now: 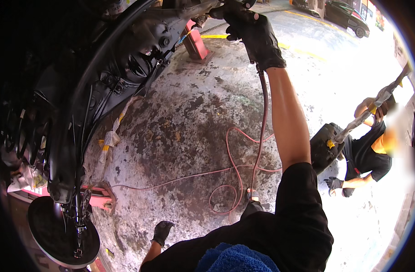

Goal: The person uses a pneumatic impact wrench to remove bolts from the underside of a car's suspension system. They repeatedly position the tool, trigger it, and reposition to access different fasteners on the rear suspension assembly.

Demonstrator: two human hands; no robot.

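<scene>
My right hand, in a black glove, is raised at the top of the view, closed around a dark air tool; its exact kind is hard to make out. From below the grip a dark red air hose runs down. The tool is up against the far end of a vehicle's black underbody, which fills the upper left. Low beside my body hangs my left hand, also black-gloved, its fingers curled with nothing visible in them. A blue towel lies against my chest.
A co-worker in black stands at right beside a black tyre. Pinkish hose loops on the stained floor. Red lift parts stand at the back and lower left. A brake disc and coil spring hang left.
</scene>
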